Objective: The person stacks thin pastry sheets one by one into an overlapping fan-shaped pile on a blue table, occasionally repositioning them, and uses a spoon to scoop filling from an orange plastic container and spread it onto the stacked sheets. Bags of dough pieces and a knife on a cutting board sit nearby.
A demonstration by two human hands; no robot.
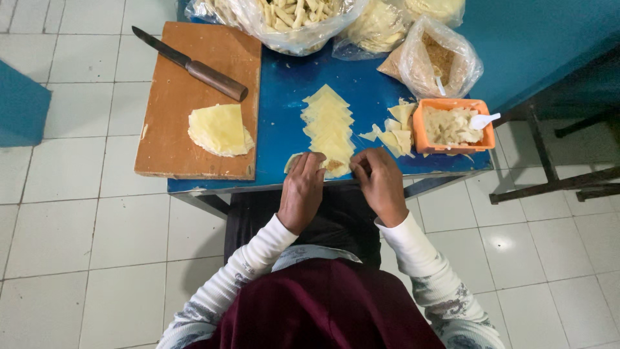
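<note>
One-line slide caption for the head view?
Both hands, left hand and right hand, fold a wrapper at the blue table's edge.

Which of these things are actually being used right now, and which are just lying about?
In use: left hand and right hand on the nearest pastry sheet; row of pastry sheets; orange tub of filling.

Lying about: knife, wooden board, folded stack of sheets, plastic bags.

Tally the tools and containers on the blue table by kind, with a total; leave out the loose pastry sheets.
Wooden cutting board: 1
Brown-handled knife: 1
Orange plastic tub of filling: 1
White plastic spoon: 1
Clear plastic bags, some cut off by the frame edge: 4
Total: 8
</note>
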